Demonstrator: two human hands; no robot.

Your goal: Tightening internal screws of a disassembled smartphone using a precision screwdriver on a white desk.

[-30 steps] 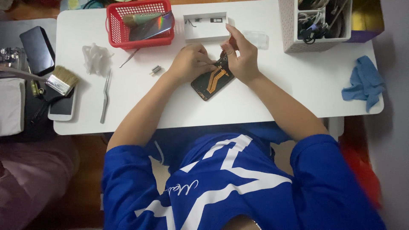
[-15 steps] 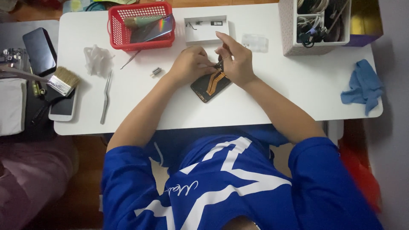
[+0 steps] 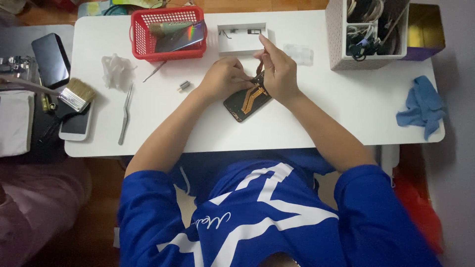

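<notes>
One opened phone (image 3: pixel 246 100) lies face down near the middle of the white table (image 3: pixel 346 113), its dark inside crossed by orange flex strips. The person's left hand (image 3: pixel 225 79) rests on the phone's upper left corner, fingers curled down against it, pinning it to the table. The right hand (image 3: pixel 278 74) sits on the upper right end of the phone; its thumb and forefinger are pinched together around a thin reddish-brown strip (image 3: pixel 259 66) that rises from the phone's top edge. What exactly the strip is cannot be told.

Just beyond the hands stands one small white open box (image 3: pixel 241 38) with tiny parts inside, and to its right lies one clear plastic packet (image 3: pixel 299 53). One red basket (image 3: pixel 168 33) stands left of the box, holding a flat shiny panel and a greenish tool. Left of the hands lie one small metal part (image 3: pixel 184 86), one thin probe (image 3: pixel 154 71), one pair of tweezers (image 3: pixel 125 112) and one crumpled white tissue (image 3: pixel 117 71). At the table's left edge one brush (image 3: pixel 74 94) lies over one white phone (image 3: pixel 76 123), and one dark phone (image 3: pixel 51 59) lies off the table further left. At the far right corner stands one white organiser (image 3: pixel 341 39) full of cables, and one blue cloth (image 3: pixel 420 106) lies at the right edge
</notes>
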